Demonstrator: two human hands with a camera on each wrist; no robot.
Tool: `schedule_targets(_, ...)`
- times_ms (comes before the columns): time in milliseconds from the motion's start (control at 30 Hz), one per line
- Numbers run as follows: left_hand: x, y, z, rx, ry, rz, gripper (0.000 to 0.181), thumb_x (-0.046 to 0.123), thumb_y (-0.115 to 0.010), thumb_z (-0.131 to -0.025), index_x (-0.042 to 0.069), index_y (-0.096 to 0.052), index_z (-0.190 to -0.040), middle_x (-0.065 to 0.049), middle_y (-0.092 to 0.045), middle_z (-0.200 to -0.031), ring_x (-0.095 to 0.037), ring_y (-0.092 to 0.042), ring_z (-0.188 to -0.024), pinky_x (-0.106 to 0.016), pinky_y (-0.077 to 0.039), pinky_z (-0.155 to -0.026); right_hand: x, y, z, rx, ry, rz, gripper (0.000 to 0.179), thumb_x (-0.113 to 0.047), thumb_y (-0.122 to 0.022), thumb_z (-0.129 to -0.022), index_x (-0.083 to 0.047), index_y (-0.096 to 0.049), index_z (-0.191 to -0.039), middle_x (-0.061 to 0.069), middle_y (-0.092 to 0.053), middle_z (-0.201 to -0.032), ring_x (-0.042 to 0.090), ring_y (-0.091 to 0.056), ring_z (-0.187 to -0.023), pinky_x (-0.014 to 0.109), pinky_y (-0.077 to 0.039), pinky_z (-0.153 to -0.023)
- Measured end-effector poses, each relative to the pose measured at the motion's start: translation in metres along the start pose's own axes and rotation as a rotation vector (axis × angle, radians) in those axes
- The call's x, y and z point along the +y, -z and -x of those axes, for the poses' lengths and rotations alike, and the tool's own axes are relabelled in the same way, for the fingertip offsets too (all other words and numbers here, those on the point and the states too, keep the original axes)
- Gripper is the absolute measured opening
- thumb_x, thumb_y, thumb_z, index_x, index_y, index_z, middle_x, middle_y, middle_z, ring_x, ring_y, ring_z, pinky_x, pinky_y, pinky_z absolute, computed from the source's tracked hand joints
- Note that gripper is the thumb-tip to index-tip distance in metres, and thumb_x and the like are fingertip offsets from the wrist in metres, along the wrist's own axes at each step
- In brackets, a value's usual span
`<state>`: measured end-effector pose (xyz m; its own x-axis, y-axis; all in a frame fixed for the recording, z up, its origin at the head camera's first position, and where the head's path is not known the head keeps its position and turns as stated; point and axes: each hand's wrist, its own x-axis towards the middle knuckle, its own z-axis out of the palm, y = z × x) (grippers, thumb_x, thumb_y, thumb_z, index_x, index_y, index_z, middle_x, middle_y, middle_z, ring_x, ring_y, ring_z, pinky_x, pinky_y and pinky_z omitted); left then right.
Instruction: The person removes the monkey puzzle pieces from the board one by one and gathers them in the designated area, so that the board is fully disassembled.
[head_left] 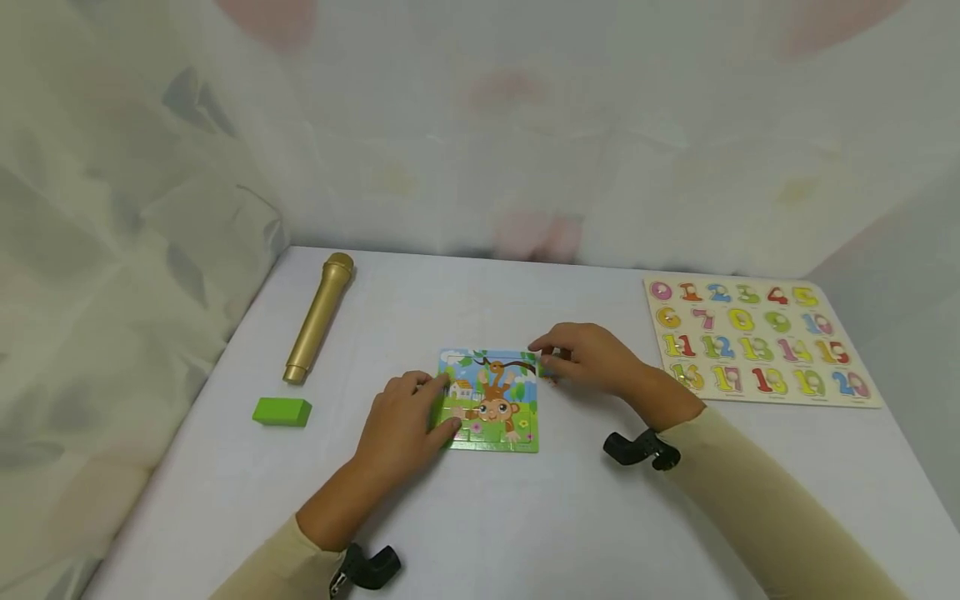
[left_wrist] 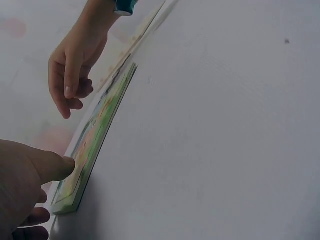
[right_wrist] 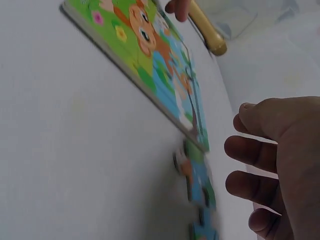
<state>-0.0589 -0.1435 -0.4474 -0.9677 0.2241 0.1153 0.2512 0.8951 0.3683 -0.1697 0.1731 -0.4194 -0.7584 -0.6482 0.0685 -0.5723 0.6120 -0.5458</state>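
A jigsaw puzzle (head_left: 491,408) with a cartoon monkey lies flat in its frame on the white table. My left hand (head_left: 401,425) rests at its left side, thumb and forefinger spread along the edge; the left wrist view shows the thumb (left_wrist: 57,167) over the puzzle's rim. Just beyond the right edge, my right hand (head_left: 596,358) hovers with bent, parted fingers and nothing between them. Under it, loose puzzle pieces (right_wrist: 197,177) lie by the puzzle's corner, mostly hidden by the fingers in the head view.
At the back left lies a gold microphone (head_left: 320,321), with a green block (head_left: 282,412) in front of it. A wooden number board (head_left: 757,342) occupies the right side of the table. Patterned cloth (head_left: 450,125) hangs behind the table's back edge.
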Motion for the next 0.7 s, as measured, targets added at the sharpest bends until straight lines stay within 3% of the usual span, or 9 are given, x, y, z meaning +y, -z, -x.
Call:
schedule_targets(167, -0.006, 0.000, 0.001, -0.020, 0.015, -0.026, 0.073, 0.040, -0.089, -0.089, 0.004, -0.064, -0.147, -0.016, -0.064, -0.132, -0.036, -0.059, -0.120, -0.053, -0.050, -0.093, -0.016, -0.012, -0.013, -0.023, 0.044, -0.020, 0.026, -0.019, -0.073, -0.102, -0.013, -0.079, -0.127, -0.007, -0.074, -0.108, 0.009, -0.059, -0.083, 0.035, -0.052, -0.079)
schedule_targets(367, -0.009, 0.000, 0.002, -0.016, 0.012, 0.023, 0.067, 0.037, -0.089, -0.089, 0.006, -0.067, -0.145, -0.015, -0.064, -0.130, -0.036, -0.058, -0.119, -0.054, -0.050, -0.094, -0.033, -0.027, -0.029, -0.046, 0.091, -0.046, 0.026, -0.021, -0.073, -0.103, -0.013, -0.079, -0.127, -0.005, -0.074, -0.112, 0.009, -0.059, -0.085, 0.033, -0.052, -0.079)
schedule_targets(700, -0.009, 0.000, 0.002, -0.015, 0.023, 0.048, 0.066, 0.035, -0.091, -0.087, 0.005, -0.069, -0.141, -0.015, -0.065, -0.127, -0.037, -0.059, -0.116, -0.054, -0.051, -0.092, -0.065, -0.051, -0.055, -0.162, 0.070, -0.025, 0.034, -0.022, -0.069, -0.103, -0.015, -0.075, -0.135, -0.003, -0.071, -0.122, 0.009, -0.059, -0.090, 0.032, -0.051, -0.085)
